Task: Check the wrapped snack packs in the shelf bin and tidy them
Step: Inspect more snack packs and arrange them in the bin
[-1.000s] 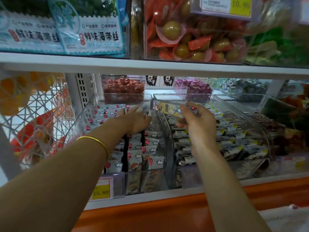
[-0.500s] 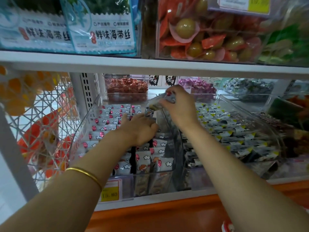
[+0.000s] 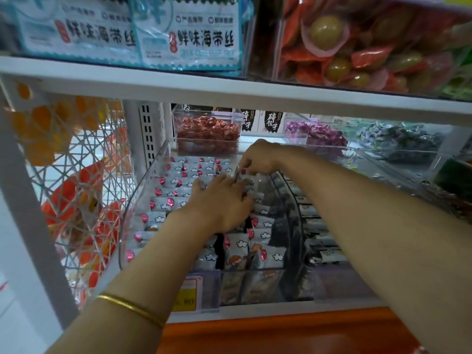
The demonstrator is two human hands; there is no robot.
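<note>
Clear plastic shelf bin (image 3: pixel 143 198) with a curved left wall occupies the centre of the head view, below the white shelf board (image 3: pixel 229 93). The white wrapped snack packs (image 3: pixel 163 206), printed with red marks and clouds, lie inside it in overlapping rows from the front lip at 6 o'clock to the rear at 12 o'clock. Several front packs stand on edge, with a dark gap between rows.

Left hand (image 3: pixel 219 203): palm down on the packs at mid-bin, fingers extended and spread. It presses on the rows and grips nothing. A thin gold bangle (image 3: pixel 130 306) sits on that forearm at 7 o'clock.

Right hand (image 3: pixel 260 158): at 1 o'clock from the left hand and just beside it, fingers curled downward at the bin's right rear. It appears to pinch one pack by its edge; most of that pack is hidden.

Hazards, as judged:
- An edge pinch is weak. The pack could slip and fall between the bins, or into the adjacent clear bin of dark-printed packs (image 3: pixel 297 226) at 3 o'clock.
- The right forearm crosses above that adjacent bin. Lowering it could disturb those rows.
- Excess left-hand pressure could crush wrappers or slide rows toward the low front lip above the yellow price tag (image 3: pixel 186 300).
</note>
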